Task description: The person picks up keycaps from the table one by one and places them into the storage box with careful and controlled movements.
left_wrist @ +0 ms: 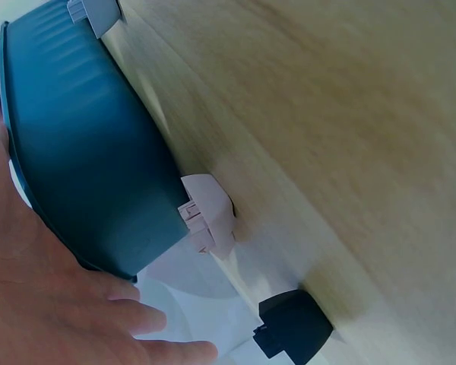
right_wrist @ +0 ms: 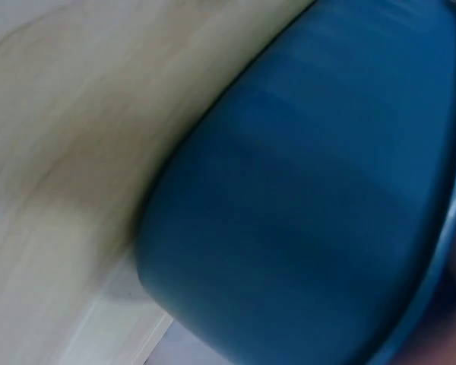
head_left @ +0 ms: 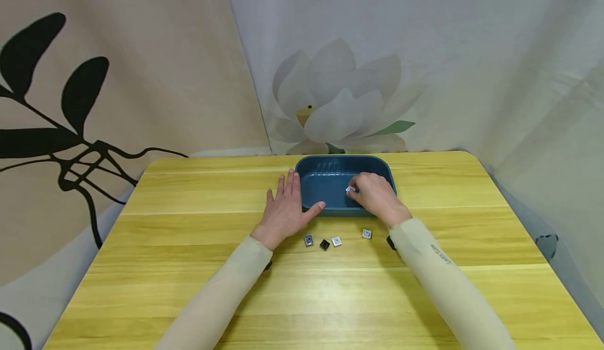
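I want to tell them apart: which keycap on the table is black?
The black keycap is second from the left in the head view, between the grey keycap and a white keycap; the other three are lighter.

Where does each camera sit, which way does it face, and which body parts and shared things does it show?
Head: worn on the head, facing forward and down at the table, blue tray and small square pieces; left hand, right hand and both sleeves show.
Left wrist: on that wrist, facing the tray's outer wall and nearby pieces; part of the left hand shows.
Right wrist: on that wrist, facing the tray's outer wall; only blurred skin shows, at the right edge.
Shared: both wrist views show tray and tabletop.
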The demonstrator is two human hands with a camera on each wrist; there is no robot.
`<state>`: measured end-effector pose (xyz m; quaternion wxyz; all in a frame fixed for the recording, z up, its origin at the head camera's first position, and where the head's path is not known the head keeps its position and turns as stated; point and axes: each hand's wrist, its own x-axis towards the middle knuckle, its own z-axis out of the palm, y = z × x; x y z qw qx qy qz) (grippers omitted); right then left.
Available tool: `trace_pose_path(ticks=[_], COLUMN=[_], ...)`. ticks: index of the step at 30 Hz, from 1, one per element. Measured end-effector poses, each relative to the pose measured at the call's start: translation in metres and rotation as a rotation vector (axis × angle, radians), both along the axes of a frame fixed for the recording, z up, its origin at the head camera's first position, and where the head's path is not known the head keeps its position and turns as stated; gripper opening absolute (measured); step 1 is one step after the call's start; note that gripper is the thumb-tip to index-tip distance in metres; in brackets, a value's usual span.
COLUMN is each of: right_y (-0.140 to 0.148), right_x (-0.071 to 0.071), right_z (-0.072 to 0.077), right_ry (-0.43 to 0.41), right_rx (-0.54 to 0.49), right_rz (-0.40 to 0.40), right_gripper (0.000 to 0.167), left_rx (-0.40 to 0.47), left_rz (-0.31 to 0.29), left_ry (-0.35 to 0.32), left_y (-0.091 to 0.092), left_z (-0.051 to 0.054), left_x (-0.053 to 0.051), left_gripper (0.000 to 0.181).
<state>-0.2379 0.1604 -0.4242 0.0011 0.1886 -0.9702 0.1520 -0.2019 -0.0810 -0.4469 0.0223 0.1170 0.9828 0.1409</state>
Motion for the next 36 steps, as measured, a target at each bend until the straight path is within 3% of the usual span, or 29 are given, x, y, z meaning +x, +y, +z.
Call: trace_pose_path(ticks=[12,17,26,36], right_y=[-0.003,-0.002,0.010,0.028], right_x=[-0.005,-0.001,0.027,0.056], right_z=[-0.004,-0.002,0.007,0.012], right_ry=[-0.056,-0.012,0.212,0.271], right_rx=[0.041,0.018,-0.064,-0.129], right_rz=[0.026,0.004,-0.035,0.053], right_gripper=[0.024,0.032,0.032,0.036], left_rx=[-0.013,-0.004,0.009,0.015], left_rz=[0.007,0.003,0.014,0.013], left_ry=[-0.023,-0.017,-0.008,-0.012], left_y=[0.002,0.002,-0.001,0.002], left_z=[-0.005,-0.005,-0.004,-0.002], left_x=[0.001,-0.001,0.000,-0.001], left_gripper=[0.112,0.112,0.112,0.111])
